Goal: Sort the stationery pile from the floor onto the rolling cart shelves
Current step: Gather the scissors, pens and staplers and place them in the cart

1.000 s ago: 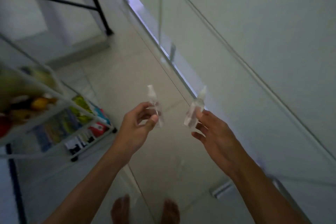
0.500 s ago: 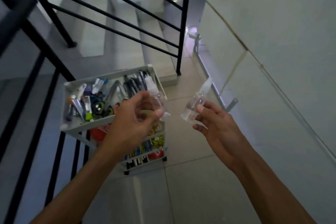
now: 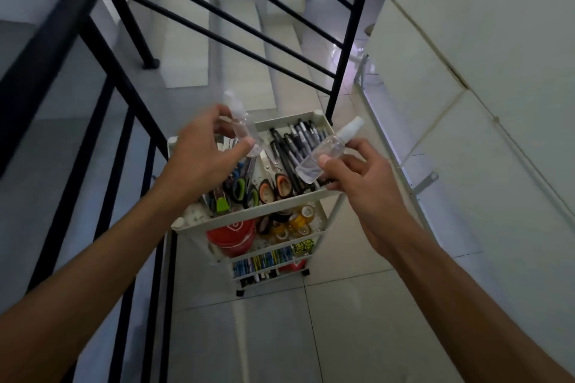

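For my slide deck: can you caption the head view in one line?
Each hand, left and right, holds a clear spray bottle above the rolling cart.

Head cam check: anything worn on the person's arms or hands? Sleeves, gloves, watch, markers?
Nothing worn. The left hand and right hand are bare, with no gloves, rings or tracking markers visible. Both forearms are bare down to the frame edge: no sleeves, watch or bands in view.

Both forearms are bare to the frame edge, sleeveless; the left hand [image 3: 199, 162] and right hand [image 3: 362, 179] wear no gloves, rings or watch
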